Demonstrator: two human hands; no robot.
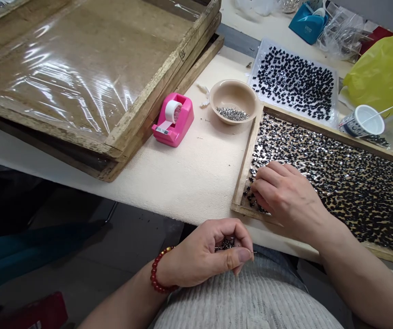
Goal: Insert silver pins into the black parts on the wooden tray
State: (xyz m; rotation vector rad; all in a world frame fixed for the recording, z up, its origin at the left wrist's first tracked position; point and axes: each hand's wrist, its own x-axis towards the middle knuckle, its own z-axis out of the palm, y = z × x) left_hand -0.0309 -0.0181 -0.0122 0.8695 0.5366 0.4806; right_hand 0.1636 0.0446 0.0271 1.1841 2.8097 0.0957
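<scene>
My left hand (222,249), with a red bead bracelet (157,272) at the wrist, is curled around a small pile of metal pins (227,243). One thin pin tip sticks out past the thumb. Over the left end of a wooden-framed tray (242,171), my right hand (282,196) is closed with its fingers curled downward. Its fingertips are hidden, so what they hold cannot be seen. Many small shiny black pieces (354,187) cover the tray's floor. Just beyond the tray's corner stands a beige bowl (234,93) with more metal pins (233,114) in it.
Stacked wooden frames with clear film (114,146) stand at the left. A pink tape dispenser (179,123) sits beside them. Behind the tray are a white tray of black pieces (256,75), a white cup (359,121), a yellow bag (381,73) and a blue dispenser (308,25).
</scene>
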